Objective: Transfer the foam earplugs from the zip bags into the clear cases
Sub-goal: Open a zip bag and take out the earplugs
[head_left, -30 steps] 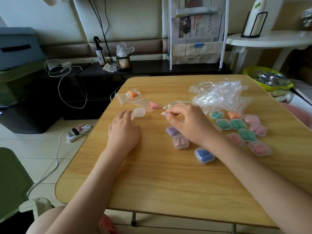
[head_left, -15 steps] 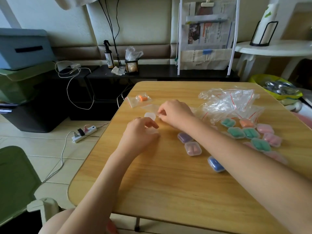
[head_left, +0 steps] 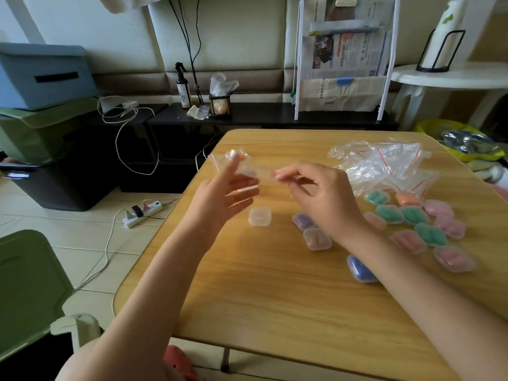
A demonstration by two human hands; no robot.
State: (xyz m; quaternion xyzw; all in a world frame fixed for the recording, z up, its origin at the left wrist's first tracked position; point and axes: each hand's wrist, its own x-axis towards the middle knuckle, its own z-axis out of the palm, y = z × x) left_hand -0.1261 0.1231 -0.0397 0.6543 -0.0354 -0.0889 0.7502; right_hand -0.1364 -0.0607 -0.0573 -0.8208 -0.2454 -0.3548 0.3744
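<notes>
Pinched between thumb and fingertip, the right hand (head_left: pixel 324 199) holds one end of a small zip bag (head_left: pixel 247 171) in the middle of the frame, above the table (head_left: pixel 275 298). Pink earplugs (head_left: pixel 274 174) sit inside it (blurry). Left hand (head_left: pixel 220 199) is spread wide, fingers apart, touching the bag's other end. An empty clear case (head_left: pixel 259 216) lies just below. Filled cases (head_left: pixel 412 224) sit at right, under a pile of empty bags (head_left: pixel 384 163).
</notes>
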